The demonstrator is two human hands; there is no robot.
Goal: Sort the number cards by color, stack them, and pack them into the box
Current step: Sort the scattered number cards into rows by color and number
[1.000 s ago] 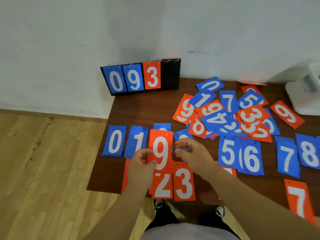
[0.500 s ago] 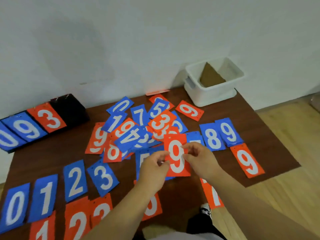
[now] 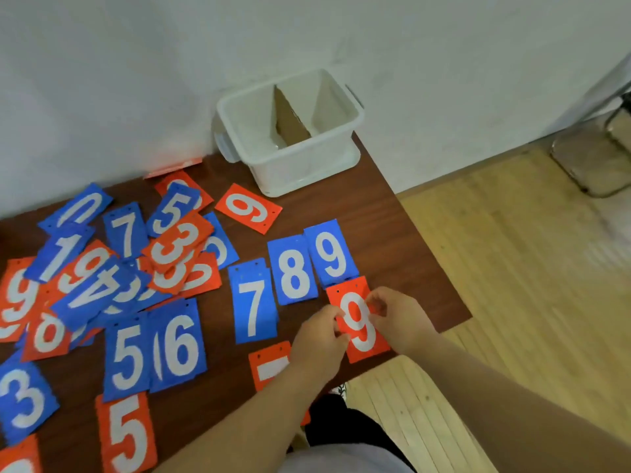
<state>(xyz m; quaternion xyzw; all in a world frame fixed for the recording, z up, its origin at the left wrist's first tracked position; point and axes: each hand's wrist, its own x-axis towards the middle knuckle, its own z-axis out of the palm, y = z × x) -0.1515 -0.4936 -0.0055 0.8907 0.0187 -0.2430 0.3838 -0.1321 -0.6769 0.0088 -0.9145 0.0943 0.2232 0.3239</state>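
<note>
Both my hands hold an orange 9 card [image 3: 356, 322] by its sides: my left hand [image 3: 319, 339] pinches its left edge, my right hand [image 3: 397, 317] its right edge. The card is low over the table's right front corner, just below a blue 9 card [image 3: 330, 253]. Blue 8 [image 3: 292, 269] and blue 7 [image 3: 253, 300] lie in a row to the left. An orange 7 card [image 3: 269, 363] lies partly hidden under my left wrist. The white box [image 3: 290, 165] with a cardboard divider stands at the back right by the wall.
A mixed heap of orange and blue cards [image 3: 136, 268] covers the table's left half. Blue 5 [image 3: 127, 353] and 6 [image 3: 179, 343], an orange 5 [image 3: 128, 435] and a blue 3 [image 3: 24, 401] lie near the front. The table edge [image 3: 457, 315] is right beside my right hand.
The view has swung right along the table. My hands have carried the orange 9 card rightward, from the front left rows to the right corner below the blue 9.
</note>
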